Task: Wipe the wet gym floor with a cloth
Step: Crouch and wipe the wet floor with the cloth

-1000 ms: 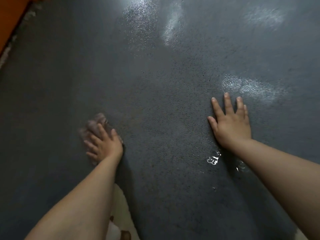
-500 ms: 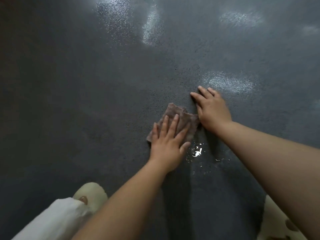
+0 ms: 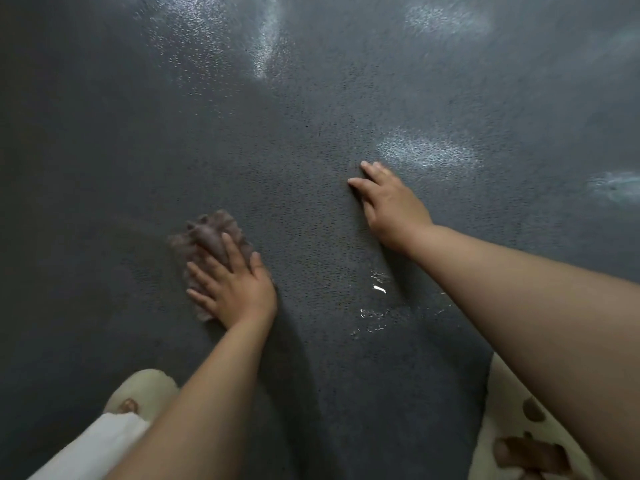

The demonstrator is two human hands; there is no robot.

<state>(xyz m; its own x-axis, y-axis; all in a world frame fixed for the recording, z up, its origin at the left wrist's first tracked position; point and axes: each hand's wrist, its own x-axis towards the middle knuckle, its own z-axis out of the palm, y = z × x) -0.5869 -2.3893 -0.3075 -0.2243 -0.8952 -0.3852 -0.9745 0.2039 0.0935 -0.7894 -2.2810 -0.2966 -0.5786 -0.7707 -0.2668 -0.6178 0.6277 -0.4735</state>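
The left hand (image 3: 232, 289) lies palm-down on a crumpled brownish-mauve cloth (image 3: 207, 237), its fingers straight and spread, pressing the cloth flat against the dark grey speckled rubber gym floor (image 3: 104, 150). The cloth sits left of centre, its far edge showing beyond the fingertips (that edge is blurred). The right hand (image 3: 391, 206) rests on the bare floor well apart from the cloth, further out and to the right — fingers extended and held close together, gripping nothing. Between the two forearms, just beside the right wrist, a small patch of glinting water droplets (image 3: 377, 289) lies on the floor. Pale sheen marks the floor further away. At the bottom corners sit two cream fuzzy slippers — one at the left (image 3: 152, 389), one with brown spots at the right (image 3: 512, 427).
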